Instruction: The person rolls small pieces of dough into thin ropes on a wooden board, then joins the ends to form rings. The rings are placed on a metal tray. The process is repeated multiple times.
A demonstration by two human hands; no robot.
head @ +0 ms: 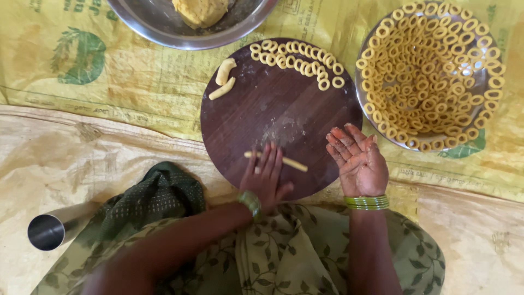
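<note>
Two hands work at the board [256, 117], the round dark one I sit behind. My left hand [266, 177] lies flat and palm down on its near edge, fingers stretched out over a thin dough rope [289, 163] that pokes out on both sides of them; nothing is gripped, the rope is only pressed under my fingers. My right hand [357, 161] hovers at the board's right rim, palm up, fingers loosely spread and holding nothing

Across the far edge of the board runs a row of finished rings [303, 60], and near its far left edge lie two short dough bits [224, 79]. Right of the board a steel plate [481, 92] is heaped with many more rings. Beyond the board, a steel bowl [164, 27] holds the dough lump [201, 11]. Well off to the left of the board, by my knee, a steel tumbler [46, 232] lies tipped

By my reckoning I am at the rolling step: the rope looks thin and fairly even. The next move, as I judge it, calls for a light touch, since a rope this slim would tear or flatten under hard pressure
</note>
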